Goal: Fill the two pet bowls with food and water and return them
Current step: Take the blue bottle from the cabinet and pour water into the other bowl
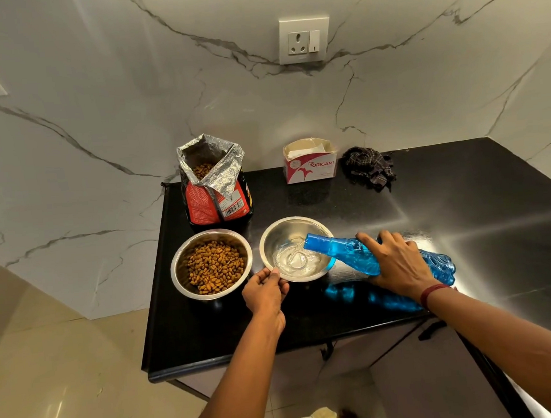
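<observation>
Two steel bowls sit side by side on the black counter [464, 194]. The left bowl [211, 264] holds brown kibble. The right bowl [295, 247] has a little water in its bottom. My left hand [265, 292] pinches the near rim of the right bowl. My right hand [397, 262] grips a blue plastic bottle [340, 253], tipped almost flat with its open mouth over the right bowl, and water runs out of it into the bowl.
An open red kibble bag [214, 184] stands behind the left bowl. A white tissue box [310, 161] and a dark crumpled cloth [369, 166] lie at the back by the marble wall. The counter's left edge drops to the tiled floor [66, 373].
</observation>
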